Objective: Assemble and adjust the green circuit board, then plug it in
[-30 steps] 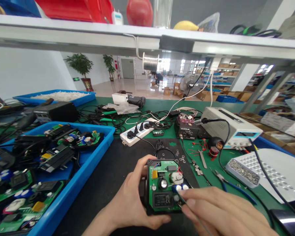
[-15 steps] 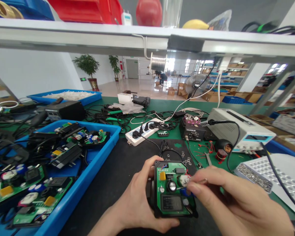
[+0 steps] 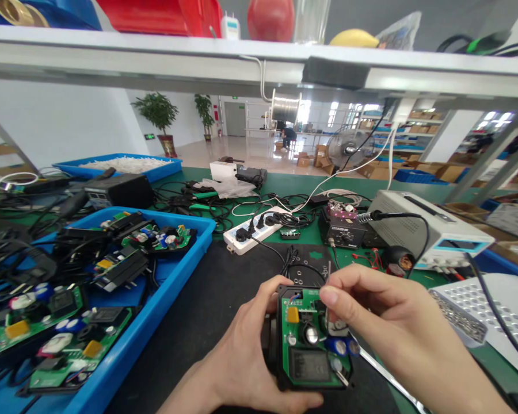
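Observation:
My left hand (image 3: 242, 339) grips a green circuit board (image 3: 300, 328) in a black plastic housing from its left side, with fingers at the top edge and thumb below. The board's parts face up: a yellow block, a dark rectangular block, blue and silver capacitors and a white component. Over the board's upper right, my right hand (image 3: 371, 310) pinches a thin metal rod (image 3: 328, 271) between thumb and forefinger. The rod stands nearly upright; its lower end is by the white component, and I cannot tell whether it touches. A long silver strip (image 3: 388, 374) shows below my right hand.
At left, a blue tray (image 3: 179, 293) holds several similar boards and black cables. Behind the mat lie a white power strip (image 3: 256, 233) and tangled cords. A soldering station (image 3: 343, 230) and a grey bench instrument (image 3: 431, 230) stand right. Overhead runs a shelf (image 3: 155, 54).
My right hand has moved up and to the left over the board, turning the rod from nearly flat to nearly upright. The silver strip below it has come into view.

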A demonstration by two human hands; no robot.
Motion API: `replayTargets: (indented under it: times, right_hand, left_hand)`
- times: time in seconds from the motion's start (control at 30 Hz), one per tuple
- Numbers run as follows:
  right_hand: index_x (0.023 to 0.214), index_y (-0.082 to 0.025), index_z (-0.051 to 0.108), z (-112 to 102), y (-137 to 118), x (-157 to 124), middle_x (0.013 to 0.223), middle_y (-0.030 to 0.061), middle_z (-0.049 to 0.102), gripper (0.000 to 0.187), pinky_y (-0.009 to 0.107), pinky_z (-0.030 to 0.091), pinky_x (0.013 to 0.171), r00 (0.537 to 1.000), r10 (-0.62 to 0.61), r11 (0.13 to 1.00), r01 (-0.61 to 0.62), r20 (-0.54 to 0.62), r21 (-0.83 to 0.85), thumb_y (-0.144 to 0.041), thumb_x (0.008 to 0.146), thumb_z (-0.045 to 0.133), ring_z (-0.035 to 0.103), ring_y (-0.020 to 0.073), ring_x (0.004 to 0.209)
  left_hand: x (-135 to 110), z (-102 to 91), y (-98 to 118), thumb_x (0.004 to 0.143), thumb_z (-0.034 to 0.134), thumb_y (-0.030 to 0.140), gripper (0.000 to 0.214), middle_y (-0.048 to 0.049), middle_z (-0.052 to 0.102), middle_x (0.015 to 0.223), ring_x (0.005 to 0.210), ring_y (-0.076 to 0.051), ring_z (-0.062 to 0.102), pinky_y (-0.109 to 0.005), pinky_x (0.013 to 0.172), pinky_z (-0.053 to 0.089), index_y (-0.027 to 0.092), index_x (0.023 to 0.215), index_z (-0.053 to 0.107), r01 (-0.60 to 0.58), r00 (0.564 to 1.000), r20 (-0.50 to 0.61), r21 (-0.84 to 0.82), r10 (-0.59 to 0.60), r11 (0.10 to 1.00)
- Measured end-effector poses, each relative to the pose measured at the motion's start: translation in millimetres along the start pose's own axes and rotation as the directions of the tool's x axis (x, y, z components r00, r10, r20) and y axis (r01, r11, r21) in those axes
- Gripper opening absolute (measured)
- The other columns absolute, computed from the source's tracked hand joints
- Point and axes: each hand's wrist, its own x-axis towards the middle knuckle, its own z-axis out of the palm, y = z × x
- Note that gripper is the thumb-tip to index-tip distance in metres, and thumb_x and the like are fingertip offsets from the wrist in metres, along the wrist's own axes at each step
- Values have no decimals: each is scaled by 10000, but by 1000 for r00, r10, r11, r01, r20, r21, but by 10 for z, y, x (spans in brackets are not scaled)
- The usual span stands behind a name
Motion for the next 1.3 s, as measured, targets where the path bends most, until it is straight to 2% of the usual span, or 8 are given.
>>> replayTargets:
  times: [0.13,0.33,0.43,0.53,0.67,0.97,1.17,1.3]
  right_hand:
    - [791,-239,721,-1,-2,14,681,-33,642,348,187,463,556,999,23,1000,-23,35,18,-537,971,699,576,119,635]
    - [774,-229,700,20,-30,62,695,-29,610,343,227,428,565,1000,-13,999,13,12,-46,-507,975,684,528,128,644]
    - [783,-222,682,35,-34,83,726,-25,607,352,235,437,595,1000,-9,999,11,29,-42,-504,992,661,535,133,673]
    - [807,-223,681,45,-21,86,760,-19,620,356,245,451,620,998,13,1000,-12,56,-25,-519,1002,647,553,143,708]
    - [811,-226,664,41,-3,78,757,-24,598,371,245,440,621,997,31,999,-29,72,-31,-538,1009,634,534,141,711]
    - [822,-225,660,59,10,76,763,-28,587,375,242,444,618,996,41,999,-39,79,-29,-551,1005,633,527,138,706]
    - [817,-218,649,61,-4,71,753,-19,580,390,260,433,613,996,48,998,-44,77,-52,-558,1006,623,514,147,704]
    - [811,-217,637,62,-12,88,744,-18,569,412,271,421,609,994,55,997,-50,92,-54,-584,998,619,499,151,698]
  left_hand:
    - [4,-1,2,544,1003,425,1139,4,698,1338,1166,-268,722,-321,936,601,359,1488,368,-1,1000,6,11,1,1000]
    - [-7,-3,-25,587,989,468,1140,-28,659,1411,1224,-278,697,-326,971,594,339,1513,336,-26,1000,8,38,26,999]
    - [-25,-2,-52,601,984,519,1154,-42,653,1405,1228,-283,691,-345,1012,580,328,1527,322,-57,998,4,61,56,997]
    - [-38,0,-69,603,975,558,1150,-34,658,1379,1198,-281,699,-351,989,582,342,1525,322,-56,998,3,69,56,996]
    - [-42,4,-74,588,984,544,1149,-3,675,1309,1141,-271,710,-363,979,575,372,1516,329,-47,999,-2,102,47,994]
    - [-68,-7,-89,582,987,582,1173,3,644,1351,1182,-276,691,-392,1041,547,412,1531,318,-60,998,-4,123,61,991]
    - [-72,-5,-102,554,1000,573,1212,-41,637,1352,1185,-299,687,-421,1066,549,353,1537,326,-33,999,14,128,31,991]
    - [-79,13,-128,552,998,550,1222,-33,635,1361,1199,-298,684,-437,1095,544,361,1537,300,-30,999,18,111,28,993]
